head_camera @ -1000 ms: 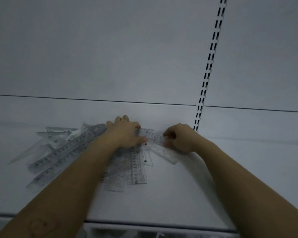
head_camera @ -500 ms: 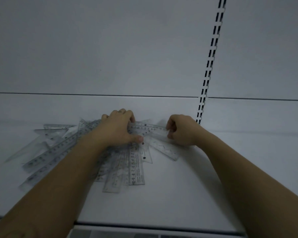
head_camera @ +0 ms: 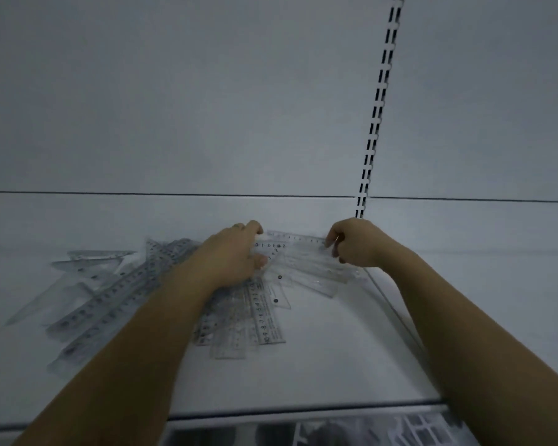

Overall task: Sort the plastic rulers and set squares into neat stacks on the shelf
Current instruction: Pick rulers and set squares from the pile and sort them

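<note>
Both hands hold one clear ruler [head_camera: 298, 242] between them: left hand [head_camera: 236, 255] pinching, right hand [head_camera: 356, 244] gripping. Unsorted pile [head_camera: 116, 294] under left hand. Likely separating step; next, lift it clear without dragging neighbours.

The left forearm [head_camera: 136, 342] and the right forearm [head_camera: 464, 317] are bare along all that shows; the left hand [head_camera: 231, 255] and the right hand [head_camera: 355, 243] are ungloved; a small dark mark on one left knuckle is too blurred to identify.
</note>
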`<state>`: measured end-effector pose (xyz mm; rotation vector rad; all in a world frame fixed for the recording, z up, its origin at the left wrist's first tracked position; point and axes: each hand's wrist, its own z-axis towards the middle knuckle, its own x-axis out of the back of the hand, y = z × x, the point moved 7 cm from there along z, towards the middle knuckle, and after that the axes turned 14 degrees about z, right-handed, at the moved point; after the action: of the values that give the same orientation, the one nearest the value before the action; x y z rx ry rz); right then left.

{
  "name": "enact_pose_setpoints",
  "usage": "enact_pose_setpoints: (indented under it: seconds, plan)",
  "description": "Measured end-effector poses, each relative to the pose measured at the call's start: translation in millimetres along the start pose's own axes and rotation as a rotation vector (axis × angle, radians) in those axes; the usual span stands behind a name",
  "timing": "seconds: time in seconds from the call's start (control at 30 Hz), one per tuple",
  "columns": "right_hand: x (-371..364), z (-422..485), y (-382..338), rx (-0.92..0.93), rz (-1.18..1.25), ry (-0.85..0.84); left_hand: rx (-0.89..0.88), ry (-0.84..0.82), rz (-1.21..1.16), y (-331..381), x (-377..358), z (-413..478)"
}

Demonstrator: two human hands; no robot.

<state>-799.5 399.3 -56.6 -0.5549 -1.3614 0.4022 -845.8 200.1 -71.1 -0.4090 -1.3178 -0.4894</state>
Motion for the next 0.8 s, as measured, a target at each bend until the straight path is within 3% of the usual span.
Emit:
enact_pose_setpoints:
  seconds: [0.23, 0.47, 0.6, 0.7, 0.8]
  plan:
    - [15.3, -13.3, 15.9, -0.044, -0.201, 0.013, -0.03, -0.112, -0.087, 12.9, -2.9, -4.3]
    - [58.7, -45.2, 31.3, 0.004, -0.217, 0.102, -0.096, -0.132, -0.026, 41.5, 7.2, -11.7]
    - [85.2, -59.4, 42.5, 0.054, -0.181, 0.146, -0.188, -0.011, -0.141, 65.9, 30.3, -11.5]
    - [107.2, -69.9, 56.6, 0.089, -0.156, 0.169, -0.157, 0.089, -0.369, 86.5, 51.1, -4.6]
    - [131.9, -80.6, 83.3, 0.09, -0.155, 0.181, -0.134, 0.125, -0.44, 122.8, 62.4, 7.4]
